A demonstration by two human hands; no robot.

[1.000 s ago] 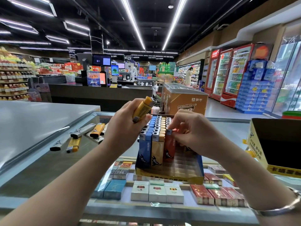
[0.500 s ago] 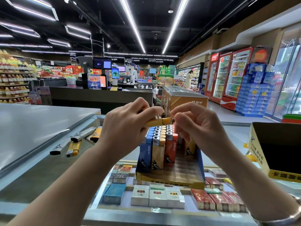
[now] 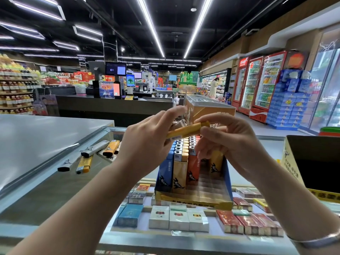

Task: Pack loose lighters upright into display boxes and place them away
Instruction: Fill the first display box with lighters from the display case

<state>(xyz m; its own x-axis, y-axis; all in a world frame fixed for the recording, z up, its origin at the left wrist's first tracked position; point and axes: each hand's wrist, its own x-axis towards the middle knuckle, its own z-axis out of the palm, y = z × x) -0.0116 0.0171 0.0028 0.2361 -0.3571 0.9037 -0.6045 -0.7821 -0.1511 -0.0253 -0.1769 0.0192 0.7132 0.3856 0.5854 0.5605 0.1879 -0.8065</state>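
Note:
A yellow lighter (image 3: 185,131) lies almost level in the air above the display box (image 3: 195,201). My left hand (image 3: 147,142) grips its left part and my right hand (image 3: 233,142) pinches its right end. The box stands on the glass counter and holds rows of upright blue, yellow and orange lighters (image 3: 181,162), with free slots at its front right. Several loose lighters (image 3: 95,153) lie flat on the counter at the left.
An open yellow carton (image 3: 292,162) stands at the right edge. A tan cardboard box (image 3: 207,111) sits behind the display box. Cigarette packs (image 3: 178,218) fill the case under the glass. A grey countertop (image 3: 36,137) spreads at the left.
My left hand brought the yellow lighter from upright to almost level. My right hand left the lighters in the box, rose and took hold of the lighter's other end.

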